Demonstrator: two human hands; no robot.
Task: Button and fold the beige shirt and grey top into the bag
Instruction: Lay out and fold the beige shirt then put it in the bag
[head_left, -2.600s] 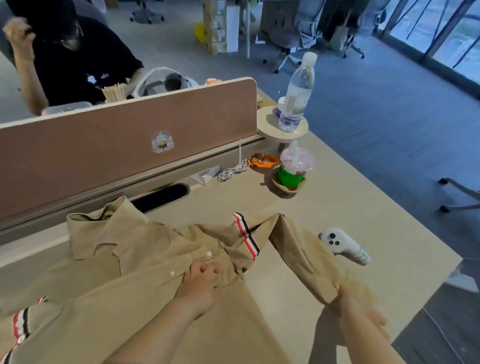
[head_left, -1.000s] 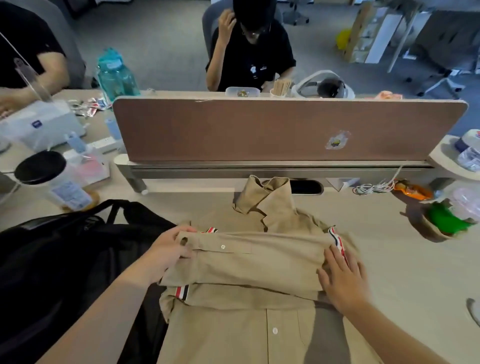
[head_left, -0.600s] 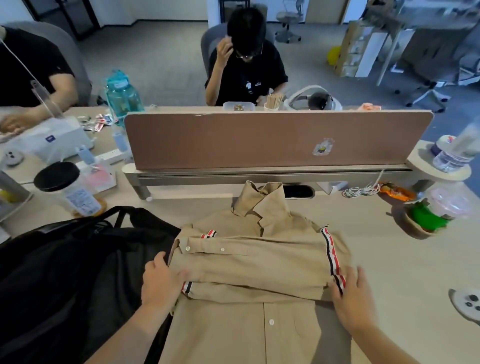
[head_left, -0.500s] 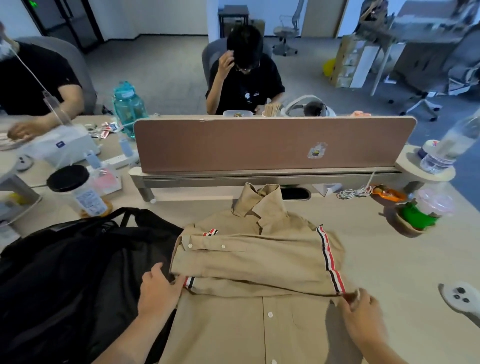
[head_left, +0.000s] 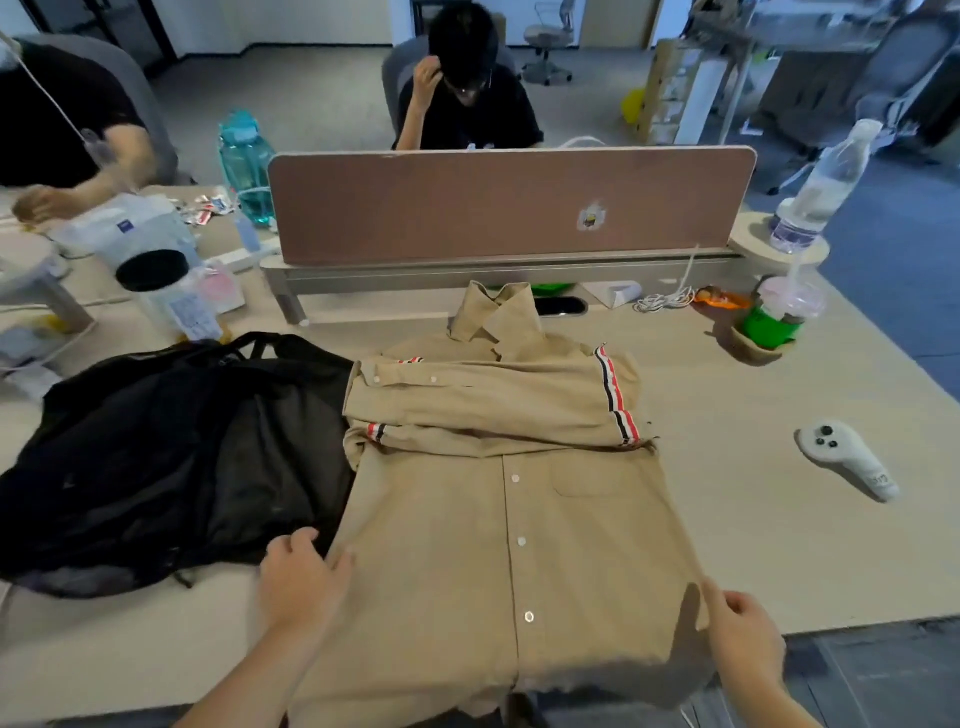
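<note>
On the desk (head_left: 727, 545) just in front of the person, the beige shirt (head_left: 519, 519) lies buttoned and face up, collar toward the divider, both sleeves crossed over the chest with their striped cuffs showing. The left hand (head_left: 304, 577) rests at the shirt's left side edge near the hem, fingers loosely curled and touching the cloth without clearly pinching it; the right hand (head_left: 745, 634) sits at the right hem corner, fingers bent, and whether it has cloth between them I cannot tell. The hem hangs slightly over the near desk edge, so lifting it to fold upward could drag the whole shirt toward the person and let the stacked sleeves slide out of place. Uneven pulls from the two hands would likely skew the fold line. The black bag (head_left: 156, 457) lies just beside the shirt, touching or overlapping its left edge, and could snag the cloth. A white controller (head_left: 847, 460) sits well apart to the right. No grey top is visible.
</note>
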